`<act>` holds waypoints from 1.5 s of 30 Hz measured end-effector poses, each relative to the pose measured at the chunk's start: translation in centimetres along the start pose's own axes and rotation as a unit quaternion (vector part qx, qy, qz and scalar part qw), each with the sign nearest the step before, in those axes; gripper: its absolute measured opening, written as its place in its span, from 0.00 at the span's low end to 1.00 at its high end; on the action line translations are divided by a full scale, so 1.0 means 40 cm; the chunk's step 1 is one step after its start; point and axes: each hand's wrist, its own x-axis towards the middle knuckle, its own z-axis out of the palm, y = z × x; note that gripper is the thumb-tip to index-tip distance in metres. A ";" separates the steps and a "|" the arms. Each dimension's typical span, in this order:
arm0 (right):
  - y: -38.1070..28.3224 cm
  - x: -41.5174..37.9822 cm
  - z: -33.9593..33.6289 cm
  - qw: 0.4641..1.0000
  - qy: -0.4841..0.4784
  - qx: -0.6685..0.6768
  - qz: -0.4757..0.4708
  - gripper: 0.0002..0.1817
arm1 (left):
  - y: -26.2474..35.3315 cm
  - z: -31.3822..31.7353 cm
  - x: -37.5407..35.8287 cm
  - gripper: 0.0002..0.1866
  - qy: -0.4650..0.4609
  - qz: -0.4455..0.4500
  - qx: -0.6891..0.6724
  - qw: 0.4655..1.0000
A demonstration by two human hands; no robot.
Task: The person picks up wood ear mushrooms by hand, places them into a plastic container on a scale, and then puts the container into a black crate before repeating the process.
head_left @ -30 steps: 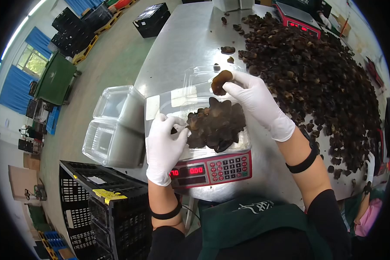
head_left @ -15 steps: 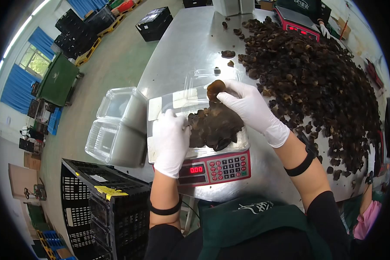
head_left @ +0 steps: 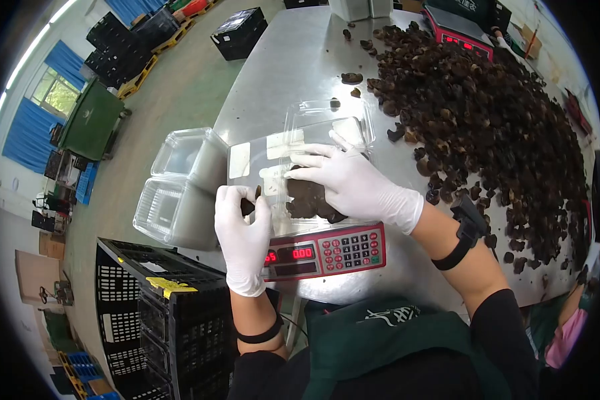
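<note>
My gloved left hand pinches a small dark fungus piece at the left of the red scale. Its display shows 0.00. Spread over the dark fungus in a clear plastic box is my gloved right hand, fingers apart and palm down. It covers part of that fungus. The box stands on the scale's plate with its clear lid folded back on the far side.
A large heap of dark fungus lies on the metal table. Stacked clear boxes stand at left, above a black crate. A second scale is at the far end. A co-worker's pink sleeve shows at lower right.
My right hand has come down and left onto the fungus, its fingers now spread. My left hand has moved slightly left and down, now with a small piece between its fingers.
</note>
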 end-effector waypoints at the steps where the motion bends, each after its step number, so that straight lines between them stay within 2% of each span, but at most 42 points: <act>1: -0.014 -0.005 -0.019 1.000 0.002 0.000 0.004 0.25 | 0.008 -0.007 -0.009 0.07 0.013 0.002 0.004 1.000; 3: -0.050 -0.014 -0.088 0.994 0.093 0.054 0.016 0.23 | 0.052 -0.019 -0.027 0.08 0.043 0.029 -0.001 0.999; 4: -0.076 -0.033 -0.115 0.994 0.093 0.057 0.017 0.23 | 0.069 -0.019 -0.041 0.08 0.046 0.074 0.003 0.996; 5: -0.109 -0.067 -0.140 0.965 0.075 0.229 0.107 0.21 | 0.106 -0.018 -0.057 0.08 0.017 0.120 -0.014 0.993; 6: -0.135 -0.108 -0.154 0.898 0.054 0.392 0.192 0.20 | 0.142 -0.008 -0.079 0.08 -0.013 0.166 -0.032 0.986; 8: -0.162 -0.198 -0.170 0.725 -0.057 0.598 0.337 0.22 | 0.188 0.053 -0.141 0.10 -0.081 0.243 -0.111 0.960; 9: -0.193 -0.225 -0.164 0.567 -0.019 0.686 0.455 0.21 | 0.209 0.088 -0.154 0.11 -0.169 0.259 -0.154 0.938; 10: -0.226 -0.255 -0.154 0.383 0.021 0.742 0.550 0.21 | 0.228 0.121 -0.165 0.13 -0.256 0.274 -0.195 0.907; 12: -0.175 -0.460 -0.022 0.386 0.089 0.699 0.596 0.19 | 0.247 0.172 -0.214 0.16 -0.337 0.269 -0.181 0.884; 13: -0.185 -0.481 -0.048 0.386 0.092 0.699 0.596 0.19 | 0.258 0.185 -0.233 0.18 -0.332 0.278 -0.181 0.883; 15: -0.211 -0.513 -0.112 0.371 0.171 0.746 0.525 0.14 | 0.271 0.190 -0.220 0.19 -0.336 0.290 -0.198 0.874; 16: -0.202 -0.596 -0.121 0.487 0.174 0.706 0.484 0.10 | 0.278 0.189 -0.207 0.20 -0.340 0.298 -0.214 0.866; 17: -0.197 -0.670 -0.126 0.594 0.175 0.652 0.437 0.07 | 0.279 0.171 -0.176 0.23 -0.401 0.260 -0.152 0.865; 18: -0.219 -0.678 -0.161 0.737 0.215 0.452 0.454 0.06 | 0.240 0.173 -0.167 0.24 -0.273 0.288 -0.131 0.908; 19: -0.216 -0.718 -0.224 0.809 0.184 0.343 0.440 0.10 | 0.197 0.160 -0.116 0.25 -0.193 0.317 -0.094 0.924; 20: -0.228 -0.768 -0.285 0.779 0.187 0.317 0.507 0.14 | 0.160 0.130 -0.049 0.27 -0.169 0.290 -0.086 0.938; 21: -0.241 -0.846 -0.342 0.691 0.221 0.352 0.591 0.16 | 0.137 0.073 -0.013 0.26 -0.114 0.227 -0.020 0.967; 22: -0.256 -0.928 -0.373 0.712 0.216 0.241 0.623 0.20 | 0.089 0.038 0.015 0.23 0.011 0.195 0.008 0.981; 23: -0.283 -0.994 -0.402 0.690 0.212 0.161 0.673 0.21 | 0.061 0.006 0.044 0.20 0.032 0.057 -0.124 0.990; 24: -0.307 -1.102 -0.427 0.630 0.224 0.171 0.723 0.23 | 0.084 -0.037 0.062 0.20 0.081 0.093 -0.018 0.992; 26: -0.360 -1.329 -0.471 0.674 0.081 0.153 0.718 0.21 | 0.045 -0.081 0.091 0.20 0.127 0.085 -0.027 0.988; 27: -0.388 -1.384 -0.473 0.682 0.062 0.132 0.717 0.19 | 0.045 -0.080 0.100 0.20 0.114 0.113 -0.023 0.987; 28: -0.404 -1.350 -0.476 0.688 0.044 0.109 0.716 0.17 | 0.053 -0.075 0.107 0.22 0.100 0.141 -0.022 0.985; 29: -0.404 -1.314 -0.497 0.635 0.102 0.143 0.752 0.14 | 0.076 -0.054 0.099 0.22 0.062 0.131 -0.022 0.989; 30: -0.384 -1.254 -0.498 0.609 0.131 0.110 0.774 0.13 | 0.106 -0.026 0.094 0.23 0.022 0.123 -0.027 0.992; 31: -0.348 -1.302 -0.484 0.640 0.176 0.116 0.739 0.12 | 0.083 -0.003 0.105 0.27 -0.070 0.178 -0.074 0.979; 32: -0.337 -1.101 -0.484 0.649 0.185 0.087 0.733 0.11 | 0.061 0.028 0.114 0.34 -0.135 0.211 -0.049 0.967; 33: -0.295 -1.064 -0.466 0.702 0.163 0.032 0.692 0.10 | 0.061 0.059 0.117 0.37 -0.181 0.236 -0.032 0.954; 34: -0.261 -0.982 -0.447 0.718 0.164 0.031 0.676 0.10 | 0.064 0.093 0.113 0.40 -0.226 0.264 -0.013 0.938; 36: -0.174 -0.874 -0.403 0.782 0.104 0.009 0.614 0.11 | 0.060 0.144 0.091 0.43 -0.315 0.251 -0.002 0.915; 37: -0.134 -0.811 -0.374 0.809 0.105 0.025 0.577 0.13 | 0.048 0.171 0.077 0.43 -0.331 0.246 0.027 0.911; 40: 0.018 -0.682 -0.285 0.862 0.087 0.080 0.493 0.16 | 0.084 0.195 0.035 0.39 -0.266 0.204 0.096 0.937; 42: 0.145 -0.616 -0.209 0.899 0.073 0.036 0.430 0.17 | 0.105 0.213 0.008 0.37 -0.241 0.183 0.133 0.944; 45: 0.293 -0.489 -0.125 0.922 0.046 -0.046 0.382 0.18 | 0.135 0.226 -0.011 0.34 -0.204 0.154 0.206 0.945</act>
